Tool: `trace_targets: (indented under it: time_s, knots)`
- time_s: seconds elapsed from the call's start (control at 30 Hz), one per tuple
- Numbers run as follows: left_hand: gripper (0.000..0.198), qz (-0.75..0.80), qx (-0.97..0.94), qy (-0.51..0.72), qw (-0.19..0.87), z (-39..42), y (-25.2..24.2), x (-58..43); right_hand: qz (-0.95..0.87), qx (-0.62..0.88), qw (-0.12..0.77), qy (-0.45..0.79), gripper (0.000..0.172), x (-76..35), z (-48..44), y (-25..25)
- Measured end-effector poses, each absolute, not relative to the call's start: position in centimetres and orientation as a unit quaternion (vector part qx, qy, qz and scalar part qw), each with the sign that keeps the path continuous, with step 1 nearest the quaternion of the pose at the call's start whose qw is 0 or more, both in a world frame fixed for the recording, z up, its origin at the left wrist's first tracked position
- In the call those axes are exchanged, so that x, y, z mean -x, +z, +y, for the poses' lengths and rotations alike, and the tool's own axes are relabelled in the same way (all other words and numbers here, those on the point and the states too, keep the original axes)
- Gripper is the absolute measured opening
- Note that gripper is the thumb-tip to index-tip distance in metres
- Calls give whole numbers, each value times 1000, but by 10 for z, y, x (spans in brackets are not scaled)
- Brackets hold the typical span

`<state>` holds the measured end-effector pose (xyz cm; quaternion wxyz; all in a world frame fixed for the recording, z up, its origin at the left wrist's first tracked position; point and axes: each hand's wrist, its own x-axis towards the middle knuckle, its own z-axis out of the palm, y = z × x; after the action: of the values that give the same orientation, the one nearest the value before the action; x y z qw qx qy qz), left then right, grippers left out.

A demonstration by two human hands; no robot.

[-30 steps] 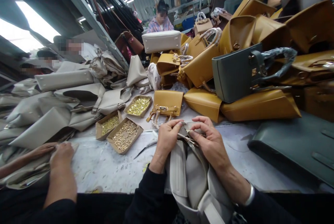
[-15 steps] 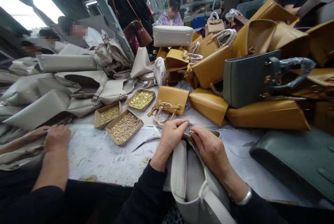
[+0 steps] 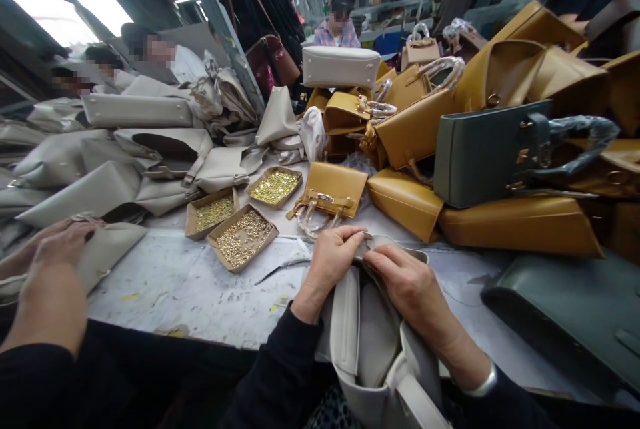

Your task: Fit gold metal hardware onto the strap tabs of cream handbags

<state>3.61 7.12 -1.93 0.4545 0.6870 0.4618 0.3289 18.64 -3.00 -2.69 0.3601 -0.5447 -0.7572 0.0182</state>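
Note:
A light grey handbag stands in front of me at the table edge, its top gaping toward me. My left hand pinches the bag's far upper edge between thumb and fingers. Close beside it, my right hand is closed on the same edge, fingertips nearly meeting the left ones. Any small part between the fingertips is too hidden to make out. Left of my hands, a thin dark-tipped tool lies on the table.
Three cardboard trays of small gold metal pieces, one a front tray, sit left of centre. Mustard handbags, including a small one, and a dark green bag pile up right. A co-worker's hands handle grey bag pieces at left.
My hands keep their grip, the right fingertips slightly closer in on the edge. The co-worker's hands at left have moved left and nearer, with a grey piece now lying by them.

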Motion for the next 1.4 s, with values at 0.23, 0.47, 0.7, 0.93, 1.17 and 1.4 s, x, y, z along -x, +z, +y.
trace_targets:
  time_s: [0.23,0.47,0.7,0.93,1.17,1.4]
  knots:
    - [19,466,-688,334,445,70,-20,-34,-689,546,447,165,20,-187,-24,-19]
    - [18,469,-665,333,476,70,-20,-34,-485,501,555,454,9,-173,-6,-28]
    - [18,473,-688,348,427,62,-19,-38,-612,550,523,223,11,-181,-18,-36]
    - [18,456,-705,378,390,55,-16,-39,-644,533,535,125,20,-181,-22,-47]
    - [19,438,-711,386,392,52,-18,-39,-631,547,546,64,12,-186,-17,-50]
    - [19,429,-715,403,377,47,-20,-41,-618,561,548,59,13,-187,-19,-54]
